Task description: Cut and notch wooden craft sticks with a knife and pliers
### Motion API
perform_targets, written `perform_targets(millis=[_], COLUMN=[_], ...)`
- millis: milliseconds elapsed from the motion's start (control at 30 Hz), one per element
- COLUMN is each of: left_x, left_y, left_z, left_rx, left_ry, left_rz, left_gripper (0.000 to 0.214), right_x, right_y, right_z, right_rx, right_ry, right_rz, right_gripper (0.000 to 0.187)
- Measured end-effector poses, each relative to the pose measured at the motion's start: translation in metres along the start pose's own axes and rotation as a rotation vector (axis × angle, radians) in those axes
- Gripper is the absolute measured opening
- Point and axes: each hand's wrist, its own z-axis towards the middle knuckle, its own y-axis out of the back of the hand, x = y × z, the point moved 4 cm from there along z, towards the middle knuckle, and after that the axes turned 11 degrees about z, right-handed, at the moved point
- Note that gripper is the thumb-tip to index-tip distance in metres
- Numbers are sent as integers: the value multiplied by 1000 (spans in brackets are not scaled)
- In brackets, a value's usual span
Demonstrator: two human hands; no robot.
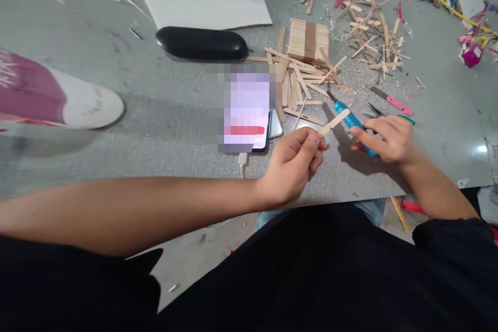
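Observation:
Between the thumb and fingers of my left hand (pixel 298 158) is a wooden craft stick (pixel 335 123), held slanting up to the right. There seems to be a small nick in its edge near my fingertips. My right hand (pixel 389 137) is closed around a blue-handled tool (pixel 347 113) with a short, narrow dark tip. The tool passes close to the stick's free end; I cannot tell whether they touch. Loose craft sticks (pixel 295 83) lie in a pile beyond both hands, beside a banded bundle of sticks (pixel 299 39).
A lit phone (pixel 249 104) with a charging cable lies left of the sticks. Behind it rests a black case (pixel 202 43). A pink-handled blade (pixel 392 101) lies near my right hand. Stick pieces (pixel 373 31), white boards (pixel 210 2) and a pink-and-white bottle (pixel 54 91) are also on the table.

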Motion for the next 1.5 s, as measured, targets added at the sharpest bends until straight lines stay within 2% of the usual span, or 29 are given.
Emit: perform_targets(millis=[100,200,333,400,467,533,567,633,733,767,833,933,1133,1267,1367,1500], left_x=[-2,1,8,10,12,13,13,13,14,14,16,18,18,20,21,21], left_y=[1,2,3,3,3,3,3,2,1,0,-1,-2,-3,-4,-4,-2], left_z=[-1,0,1,2,2,3,4,5,5,6,6,6,8,7,6,5], left_rx=[5,11,20,29,39,41,40,36,26,22,13,13,19,28,12,18], left_ry=[-1,3,-1,2,8,9,6,-5,-9,-8,-6,1,23,36,28,16], left_rz=[18,12,-2,-4,-2,0,0,-2,-8,-11,-18,-23,-26,-59,-88,-47], left_gripper=[52,49,47,46,46,47,47,47,48,49,50,48,43,42,42,43], right_x=[10,9,5,-2,-17,-38,-48,-61,-70,-71,-71,-71,-78,-68,-54,-42], right_y=[-16,-26,-26,-18,-3,16,25,35,39,39,39,41,43,32,12,-12], right_z=[3,5,8,10,9,1,-5,-21,-41,-45,-48,-45,-27,-1,14,18], right_rx=[176,306,418,397,333,264,275,382,564,593,614,593,419,210,211,183], right_ry=[51,25,3,-40,-160,-400,-515,-700,-890,-940,-990,-965,-940,-914,-926,-882], right_rz=[-77,49,265,327,318,163,84,54,75,78,105,181,229,452,618,675], right_gripper=[42,43,91,99,89,63,58,68,84,82,64,34,18,27,38,49])
